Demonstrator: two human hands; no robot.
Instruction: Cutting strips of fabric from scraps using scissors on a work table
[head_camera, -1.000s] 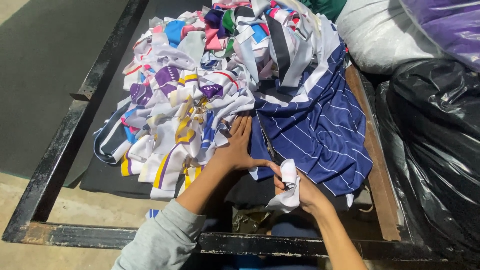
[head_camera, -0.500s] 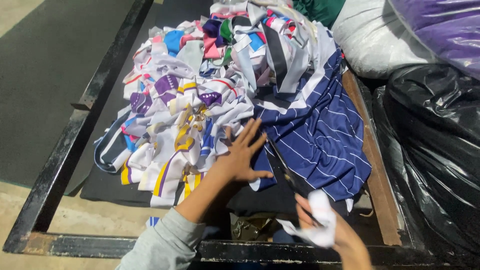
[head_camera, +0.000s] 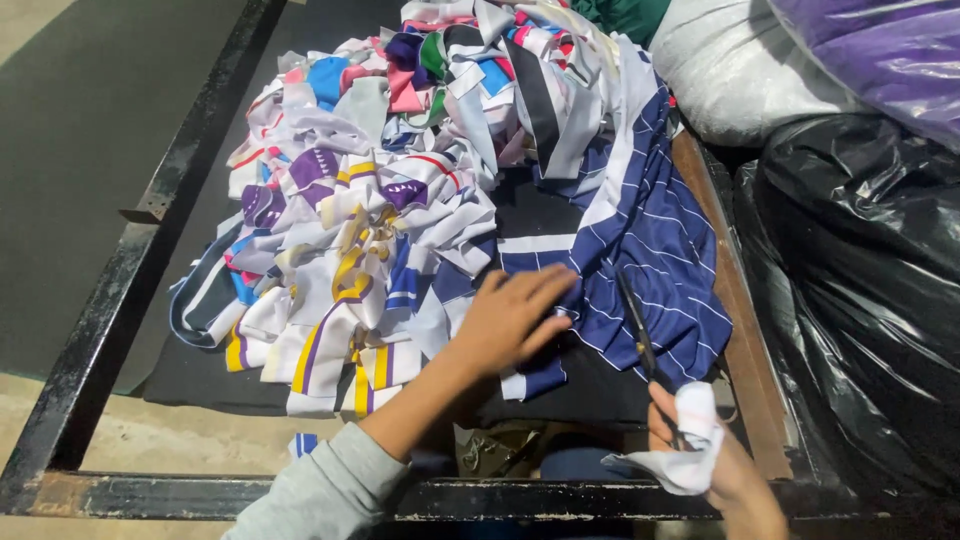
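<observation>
My left hand (head_camera: 510, 320) lies flat with fingers spread on the near edge of a navy cloth with thin white stripes (head_camera: 650, 250). It grips nothing. My right hand (head_camera: 715, 465) sits lower right, by the near frame bar. It is closed around the handles of dark scissors (head_camera: 636, 325), which are wrapped in white cloth (head_camera: 690, 440). The blades point away from me, along the navy cloth's right edge. A black cloth (head_camera: 590, 385) lies under the navy one.
A heap of mixed fabric strips (head_camera: 370, 230) in white, purple, yellow, blue and pink covers the table's left and far side. A black metal frame (head_camera: 100, 330) rims the table. Black (head_camera: 860, 290), white (head_camera: 730, 70) and purple (head_camera: 880, 50) plastic bags stand at the right.
My right hand has pulled back toward me and to the right with the wrapped scissors. My left hand stays spread on the cloth, shifted slightly right.
</observation>
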